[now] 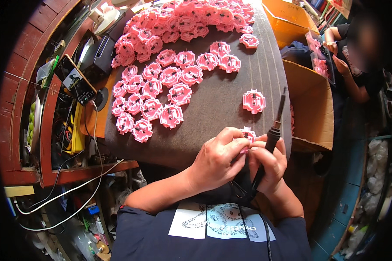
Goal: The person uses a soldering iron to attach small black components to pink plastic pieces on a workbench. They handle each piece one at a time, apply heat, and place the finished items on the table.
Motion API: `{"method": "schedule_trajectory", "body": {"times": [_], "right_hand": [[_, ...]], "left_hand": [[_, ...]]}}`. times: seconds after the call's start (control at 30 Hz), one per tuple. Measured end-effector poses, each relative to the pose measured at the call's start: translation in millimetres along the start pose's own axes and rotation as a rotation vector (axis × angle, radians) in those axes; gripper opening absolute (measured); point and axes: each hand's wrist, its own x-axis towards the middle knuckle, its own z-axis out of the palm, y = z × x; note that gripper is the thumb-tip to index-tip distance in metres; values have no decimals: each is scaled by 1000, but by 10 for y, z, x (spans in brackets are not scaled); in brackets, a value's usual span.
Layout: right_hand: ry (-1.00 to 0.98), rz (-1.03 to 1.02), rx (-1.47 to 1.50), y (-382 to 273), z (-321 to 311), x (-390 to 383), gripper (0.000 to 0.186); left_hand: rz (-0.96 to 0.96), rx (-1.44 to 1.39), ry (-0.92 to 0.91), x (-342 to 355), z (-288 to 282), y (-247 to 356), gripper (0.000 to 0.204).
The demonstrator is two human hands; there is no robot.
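Note:
My left hand [218, 157] is closed, its thumb and fingers pinching a pink plastic part [248, 133] at the table's near edge. A soldering iron [273, 137] with a black handle rests in my closed right hand [269, 168], its thin tip pointing up and away. The right fingertips also meet the same pink part, so both hands touch it. Fingers cover most of that part. Just beyond lies a single pink part [254, 101] with a dark piece in its middle. More such pink parts [170, 116] lie in loose rows to the left.
A large heap of pink parts [187, 21] covers the far end of the dark table [217, 104]. Cardboard boxes [311, 104] stand along its right side. A phone on a stand [76, 80] and cables are at left. Another person [357, 56] sits at the far right.

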Motion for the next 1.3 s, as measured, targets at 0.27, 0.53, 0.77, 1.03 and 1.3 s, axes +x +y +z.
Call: {"method": "schedule_trajectory", "body": {"times": [0.27, 0.53, 0.77, 1.03, 1.3], "right_hand": [[76, 261, 158, -31, -11, -86, 38], [45, 232, 110, -2, -20, -144, 41], [-6, 7, -51, -30, -32, -99, 37], [30, 16, 3, 2, -3, -162, 38], [21, 11, 80, 24, -92, -188, 29]], "left_hand": [[-4, 14, -28, 54, 29, -37, 26], [-37, 23, -3, 86, 26, -24, 21], [-65, 43, 23, 69, 45, -16, 18], [-8, -30, 42, 62, 18, -34, 26], [58, 58, -24, 70, -19, -38, 25]]}}
